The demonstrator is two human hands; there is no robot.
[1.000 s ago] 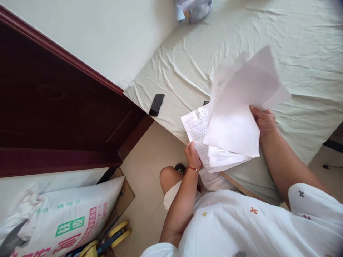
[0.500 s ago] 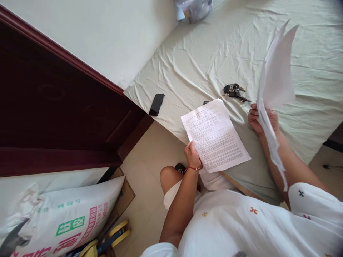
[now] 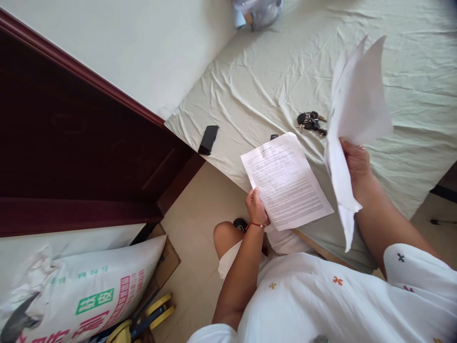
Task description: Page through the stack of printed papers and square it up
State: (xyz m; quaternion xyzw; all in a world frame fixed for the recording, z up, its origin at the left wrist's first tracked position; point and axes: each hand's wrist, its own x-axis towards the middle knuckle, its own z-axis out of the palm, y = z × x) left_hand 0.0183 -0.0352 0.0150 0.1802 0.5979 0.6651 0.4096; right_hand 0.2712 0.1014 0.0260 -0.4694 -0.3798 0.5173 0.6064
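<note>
A printed sheet of paper (image 3: 287,183) lies tilted over the near edge of the covered bed or table. My left hand (image 3: 256,207), with a red cord at its wrist, pinches the sheet's lower left edge. Held up at the right is a bunch of bent paper sheets (image 3: 362,100), their edges fanned apart at the top. My right hand (image 3: 357,164) is closed on them, its fingers partly hidden behind the paper. A bunch of keys (image 3: 311,123) rests on the cloth, between the two lots of paper. Behind the printed sheet, a small black object (image 3: 274,136) shows only in part.
Pale green cloth (image 3: 410,85) covers the surface. A black phone-like object (image 3: 209,139) lies near its left edge. At the back stands a clear plastic bag (image 3: 262,14). On the lower left, a printed white sack (image 3: 96,290) leans beside a cardboard box (image 3: 171,259) and dark red wooden panelling (image 3: 71,128).
My right hand has turned and swung the bunch of sheets left, closer to the printed sheet, so it now covers the end of the keys. My left hand and its sheet have barely moved.
</note>
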